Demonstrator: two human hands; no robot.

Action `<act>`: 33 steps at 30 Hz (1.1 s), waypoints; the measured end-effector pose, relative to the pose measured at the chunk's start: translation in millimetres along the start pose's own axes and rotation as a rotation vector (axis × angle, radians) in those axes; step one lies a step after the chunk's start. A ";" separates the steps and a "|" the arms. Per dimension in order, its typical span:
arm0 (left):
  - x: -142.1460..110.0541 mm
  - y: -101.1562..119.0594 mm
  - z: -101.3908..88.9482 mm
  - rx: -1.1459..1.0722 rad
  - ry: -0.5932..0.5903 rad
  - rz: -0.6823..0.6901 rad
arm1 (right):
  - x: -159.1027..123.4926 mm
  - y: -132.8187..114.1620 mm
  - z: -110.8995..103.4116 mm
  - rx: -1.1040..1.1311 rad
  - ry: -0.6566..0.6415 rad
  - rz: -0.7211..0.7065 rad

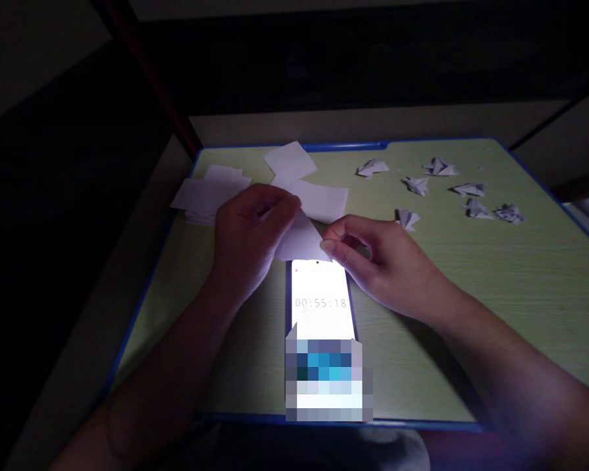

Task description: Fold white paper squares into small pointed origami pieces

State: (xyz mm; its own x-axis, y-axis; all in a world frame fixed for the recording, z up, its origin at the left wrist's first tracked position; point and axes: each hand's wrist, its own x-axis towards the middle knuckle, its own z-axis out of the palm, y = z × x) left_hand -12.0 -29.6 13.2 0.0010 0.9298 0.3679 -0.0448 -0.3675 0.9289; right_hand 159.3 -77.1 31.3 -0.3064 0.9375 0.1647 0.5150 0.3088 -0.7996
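My left hand (248,235) and my right hand (373,258) both pinch a folded white paper (299,242) just above a lit phone (321,301). The left fingers curl over the paper's upper left edge. The right thumb and forefinger press its lower right corner. The phone lies flat on the green table (495,281) and its screen reads 00:55:18.
Loose white paper sheets (211,193) lie stacked at the back left, with more sheets (319,196) behind my hands. Several small folded paper figures (471,193) are scattered at the back right. The table has a blue rim (294,145). The surroundings are dark.
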 end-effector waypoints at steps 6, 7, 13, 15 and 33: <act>16.1 8.0 -11.2 -0.151 0.202 -0.026 | -0.6 12.8 -4.9 -0.169 -0.021 -0.055; 18.0 8.4 -13.2 -0.149 0.232 -0.015 | -0.1 15.8 -5.5 -0.188 -0.008 -0.049; 10.1 3.7 -9.0 0.019 0.014 -0.012 | 2.7 15.8 -2.6 0.111 0.215 0.005; 4.2 3.5 -3.1 0.050 -0.051 -0.005 | 2.3 9.1 0.3 0.204 0.223 0.011; -3.8 7.8 3.9 0.046 -0.050 -0.057 | -0.4 -1.9 6.3 0.239 0.064 0.088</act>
State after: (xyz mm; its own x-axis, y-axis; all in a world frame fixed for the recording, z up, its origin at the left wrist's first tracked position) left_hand -8.4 -36.0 19.3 0.0523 0.9478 0.3147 0.0027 -0.3152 0.9490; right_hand 153.5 -79.1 29.2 -0.2141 0.9696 0.1188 0.3316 0.1865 -0.9248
